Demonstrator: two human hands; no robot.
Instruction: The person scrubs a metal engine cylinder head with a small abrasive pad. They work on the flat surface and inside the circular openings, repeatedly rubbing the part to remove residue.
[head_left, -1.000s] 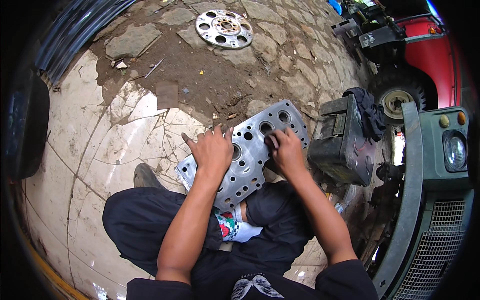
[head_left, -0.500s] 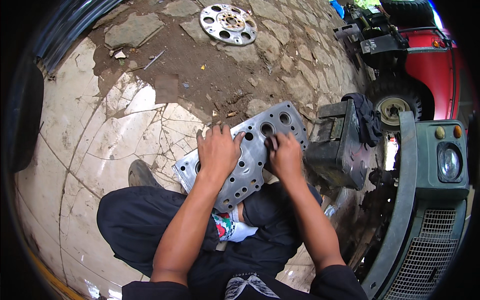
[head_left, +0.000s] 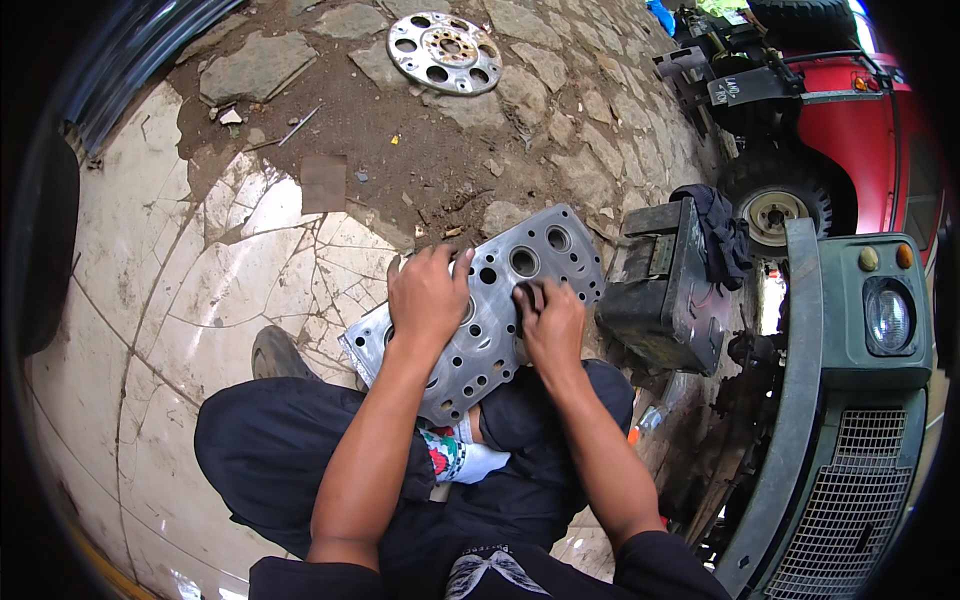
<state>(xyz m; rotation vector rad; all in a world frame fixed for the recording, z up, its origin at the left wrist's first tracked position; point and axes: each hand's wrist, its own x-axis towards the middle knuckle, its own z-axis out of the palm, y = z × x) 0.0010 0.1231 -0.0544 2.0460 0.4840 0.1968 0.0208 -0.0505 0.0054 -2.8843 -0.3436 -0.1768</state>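
Note:
A grey metal engine cylinder head [head_left: 482, 346], full of round holes, lies slanted across my lap and lower legs. On its left half rests my left hand [head_left: 428, 295], with the fingers bent over the far edge and the thumb near that edge. My right hand [head_left: 553, 322] is closed over the right half, just below a large round valve opening [head_left: 524, 262]. Between its thumb and fingers sits a small dark piece [head_left: 524, 299], pressed to the metal surface; the fingers mostly hide it and its kind is unclear.
A black box [head_left: 655, 300] with a dark cloth [head_left: 715, 235] on it stands right of the cylinder head. Farther right are a green vehicle front [head_left: 870, 350] and a red vehicle [head_left: 850, 130]. A round metal plate with holes [head_left: 447, 77] lies on the stony ground ahead.
My right hand has slid slightly left and nearer on the cylinder head, uncovering the large valve opening. My left hand keeps its place on the metal. The whole view has shifted a little.

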